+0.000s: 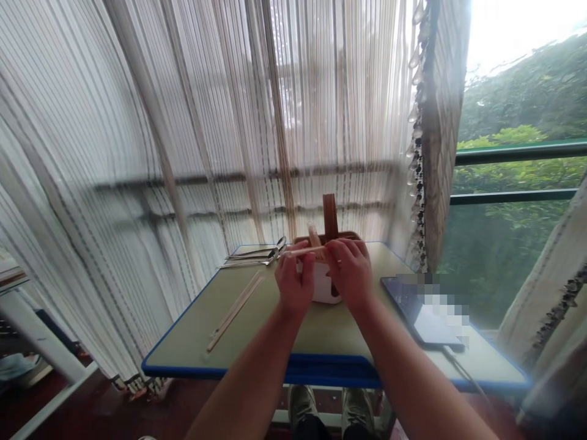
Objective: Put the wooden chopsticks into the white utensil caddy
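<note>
Stick (303, 251) held crosswise in both hands, long axis approx. L–R, R end a touch higher in view. L hand (293, 284) pinches nr its L end, thumb + fingers pressed on it. R hand (352, 272) has fingertips closed on R end; exact tip hidden behind fingers. Neither hand nearer: one per end, stick bridging the gap btwn.

Stick is over/in front of box (323, 289), axis approx. square to dark sticks (330, 215) standing upright in box. Clear-wrapped item (313, 233) also pokes up there, tilted slightly, just behind held stick. Contact w/ box rim: can't tell.

Elsewhere on table (183, 357): wrapped sticks (233, 313) lie diag. to L of L hand, apart from it; cutlery (257, 253) at far L corner; tablet (413, 311) w/ cable (463, 370), R side, near R forearm.
</note>
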A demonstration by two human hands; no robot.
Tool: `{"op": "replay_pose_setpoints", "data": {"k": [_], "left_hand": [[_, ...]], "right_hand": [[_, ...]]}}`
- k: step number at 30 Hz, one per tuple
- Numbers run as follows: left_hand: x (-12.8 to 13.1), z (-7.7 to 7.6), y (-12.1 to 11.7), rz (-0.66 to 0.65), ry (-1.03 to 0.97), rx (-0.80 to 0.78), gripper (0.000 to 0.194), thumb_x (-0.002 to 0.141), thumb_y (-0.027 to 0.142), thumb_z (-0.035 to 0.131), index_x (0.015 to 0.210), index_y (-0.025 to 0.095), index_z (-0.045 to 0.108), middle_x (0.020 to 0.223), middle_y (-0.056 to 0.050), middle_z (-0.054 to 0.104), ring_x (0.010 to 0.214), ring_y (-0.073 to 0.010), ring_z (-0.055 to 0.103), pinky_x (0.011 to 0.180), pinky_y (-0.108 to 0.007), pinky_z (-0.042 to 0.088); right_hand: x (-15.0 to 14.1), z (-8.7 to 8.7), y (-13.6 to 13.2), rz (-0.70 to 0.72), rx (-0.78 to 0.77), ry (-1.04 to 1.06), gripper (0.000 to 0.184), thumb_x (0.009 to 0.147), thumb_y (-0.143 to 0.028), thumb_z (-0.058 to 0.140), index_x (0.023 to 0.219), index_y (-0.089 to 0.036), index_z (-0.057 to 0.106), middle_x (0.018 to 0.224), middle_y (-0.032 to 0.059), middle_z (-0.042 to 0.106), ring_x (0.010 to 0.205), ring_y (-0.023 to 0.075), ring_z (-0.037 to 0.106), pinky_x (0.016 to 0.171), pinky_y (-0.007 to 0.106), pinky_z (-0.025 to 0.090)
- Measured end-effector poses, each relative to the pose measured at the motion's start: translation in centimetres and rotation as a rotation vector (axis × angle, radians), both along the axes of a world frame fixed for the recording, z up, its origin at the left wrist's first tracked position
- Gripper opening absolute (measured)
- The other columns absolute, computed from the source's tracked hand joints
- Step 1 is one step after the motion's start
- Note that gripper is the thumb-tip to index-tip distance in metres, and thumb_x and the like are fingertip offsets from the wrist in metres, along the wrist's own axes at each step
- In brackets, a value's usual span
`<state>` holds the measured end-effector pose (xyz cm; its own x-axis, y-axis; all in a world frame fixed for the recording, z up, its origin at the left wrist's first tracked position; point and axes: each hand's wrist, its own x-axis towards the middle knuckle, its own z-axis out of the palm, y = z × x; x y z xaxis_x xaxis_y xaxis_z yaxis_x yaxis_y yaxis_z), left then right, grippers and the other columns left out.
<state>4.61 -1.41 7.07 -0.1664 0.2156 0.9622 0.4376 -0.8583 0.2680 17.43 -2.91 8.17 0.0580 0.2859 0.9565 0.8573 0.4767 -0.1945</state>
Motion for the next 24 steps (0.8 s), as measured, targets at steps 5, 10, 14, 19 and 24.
{"op": "replay_pose_setpoints", "data": {"k": [5,10,14,19,24], "left_hand": [[-0.1,-0.2,0.8,0.069,0.016,-0.042,0.035,0.087,0.035,0.042,0.115,0.015,0.046,0.097,-0.01,0.056,0.09,-0.0182,0.052,0.082,-0.035,0.042],[0.0,-0.6,1.8,0.153,0.185,-0.129,0.027,0.089,0.03,0.037,0.107,0.018,0.053,0.102,-0.009,0.058,0.101,-0.0202,0.05,0.091,-0.038,0.036],[0.2,-0.8,1.9,0.19,0.264,-0.171,0.025,0.088,0.029,0.039,0.104,0.019,0.056,0.101,-0.008,0.059,0.102,-0.0202,0.049,0.093,-0.039,0.035],[0.2,-1.0,2.0,0.25,0.197,-0.153,0.026,0.088,0.025,0.038,0.106,0.02,0.057,0.104,-0.008,0.057,0.105,-0.0195,0.048,0.094,-0.038,0.035],[0.3,-1.4,2.2,0.29,0.231,-0.135,0.024,0.086,0.023,0.042,0.106,0.021,0.057,0.102,-0.007,0.056,0.104,-0.0198,0.048,0.094,-0.039,0.034]], "right_hand": [[0.5,0.2,-0.2,0.001,0.064,0.118,0.009,0.085,-0.023,0.048,0.084,-0.019,0.056,0.086,0.0057,0.061,0.087,0.0195,0.05,0.081,0.034,0.039],[0.9,0.2,-0.3,-0.027,0.132,0.265,0.01,0.085,-0.023,0.044,0.079,-0.02,0.052,0.081,0.0054,0.059,0.08,0.0188,0.05,0.078,0.034,0.039],[0.7,0.0,0.4,-0.017,-0.065,0.222,0.013,0.082,-0.026,0.048,0.079,-0.019,0.058,0.078,0.0049,0.063,0.08,0.0191,0.05,0.077,0.032,0.039],[0.2,0.1,0.1,-0.088,-0.236,0.127,0.017,0.077,-0.034,0.054,0.076,-0.02,0.065,0.077,0.0039,0.066,0.081,0.0215,0.048,0.08,0.034,0.037],[0.4,0.0,0.2,-0.075,-0.181,0.1,0.018,0.078,-0.033,0.054,0.079,-0.021,0.067,0.078,0.0035,0.066,0.082,0.0219,0.048,0.081,0.034,0.038]]}}
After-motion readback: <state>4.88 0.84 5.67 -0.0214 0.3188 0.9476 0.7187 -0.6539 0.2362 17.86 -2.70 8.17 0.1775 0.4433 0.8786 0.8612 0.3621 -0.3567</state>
